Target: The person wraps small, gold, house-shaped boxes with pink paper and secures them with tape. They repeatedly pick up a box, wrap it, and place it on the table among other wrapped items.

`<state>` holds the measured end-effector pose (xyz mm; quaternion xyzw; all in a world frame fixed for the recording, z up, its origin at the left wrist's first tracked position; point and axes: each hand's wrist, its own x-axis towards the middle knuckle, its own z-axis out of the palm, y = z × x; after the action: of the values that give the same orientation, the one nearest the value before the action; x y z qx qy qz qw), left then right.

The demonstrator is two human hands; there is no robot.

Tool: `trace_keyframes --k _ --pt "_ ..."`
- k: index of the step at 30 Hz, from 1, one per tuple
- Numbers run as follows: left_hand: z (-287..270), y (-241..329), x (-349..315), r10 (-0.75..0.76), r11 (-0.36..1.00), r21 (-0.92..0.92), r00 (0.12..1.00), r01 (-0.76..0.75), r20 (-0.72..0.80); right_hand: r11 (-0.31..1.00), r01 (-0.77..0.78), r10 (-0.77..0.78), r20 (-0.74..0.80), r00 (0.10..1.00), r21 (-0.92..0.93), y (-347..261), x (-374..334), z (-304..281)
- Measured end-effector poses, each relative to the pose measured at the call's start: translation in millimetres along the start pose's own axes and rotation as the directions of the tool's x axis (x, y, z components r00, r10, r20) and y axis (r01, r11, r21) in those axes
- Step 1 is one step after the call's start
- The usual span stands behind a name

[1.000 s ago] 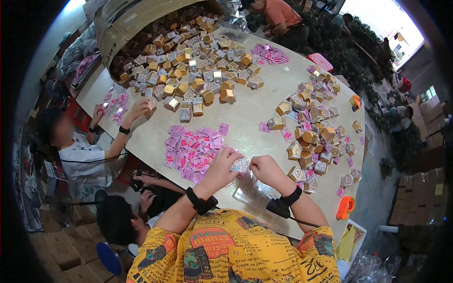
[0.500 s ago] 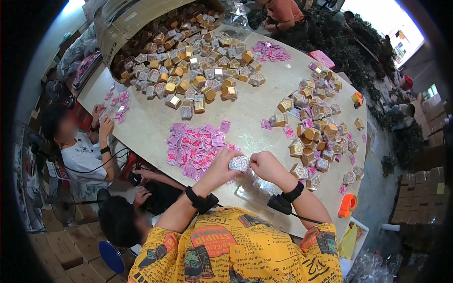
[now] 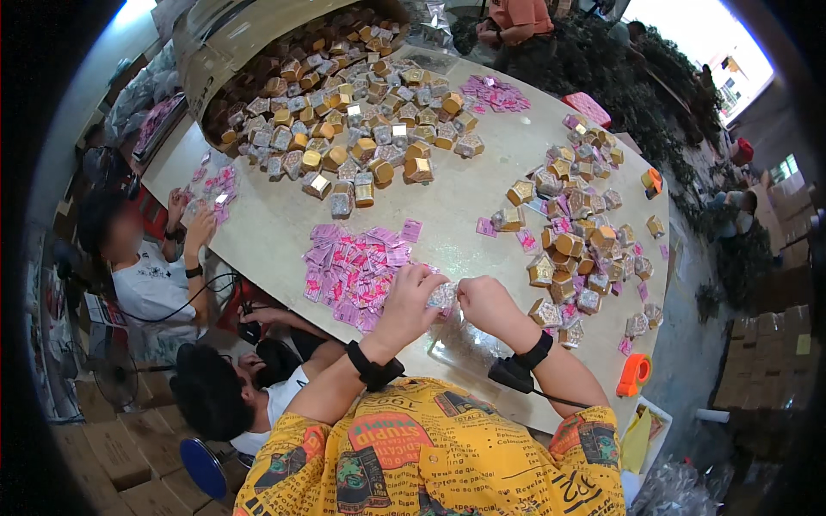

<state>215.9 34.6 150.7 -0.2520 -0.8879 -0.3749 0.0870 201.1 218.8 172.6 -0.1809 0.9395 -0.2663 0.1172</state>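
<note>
In front of my chest, my left hand is closed around a small glittery silver box-shaped ornament. My right hand is closed in a pinch against the ornament's right side; whatever its fingertips grip is hidden. Just left of and beyond my left hand lies a heap of pink printed cards. Under my hands, a clear plastic piece lies on the pale table.
A big cardboard box lies tipped, spilling gold and silver ornaments across the far table. More ornaments mixed with pink cards spread at right, near an orange tape dispenser. Two people sit along the left edge, one person close by my left arm.
My left hand has turned the ornament, so less of its glittery face shows. My right fingers have come in against it. The nearest person on the left has shifted and raised their head.
</note>
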Motion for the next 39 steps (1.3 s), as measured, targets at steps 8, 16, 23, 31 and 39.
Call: trace_keyframes --k 8,16,23,31,39 --pt "17.8 -13.5 -3.7 -0.087 0.987 -0.123 0.992 0.098 0.092 0.994 0.071 -0.071 0.002 0.997 -0.088 0.4 -5.9 2.6" --pt "10.8 -24.6 -4.3 -0.128 0.968 -0.199 0.983 0.153 0.131 0.83 -0.176 0.089 0.186 0.978 0.529 19.1 -9.7 -19.6" --pt "8.4 -18.6 -5.5 -0.104 0.969 -0.198 0.974 0.144 0.201 0.619 -0.267 0.082 0.278 0.957 0.738 36.2 -12.0 -9.9" --pt "8.7 -13.3 -9.5 -0.116 0.954 -0.246 0.965 0.174 0.235 0.458 -0.302 0.035 0.323 0.946 0.836 47.4 -13.2 -1.3" --pt "15.4 -12.1 -13.7 -0.064 0.969 -0.22 0.978 0.108 0.198 0.488 -0.297 -0.007 0.344 0.939 0.821 54.9 -14.0 14.2"
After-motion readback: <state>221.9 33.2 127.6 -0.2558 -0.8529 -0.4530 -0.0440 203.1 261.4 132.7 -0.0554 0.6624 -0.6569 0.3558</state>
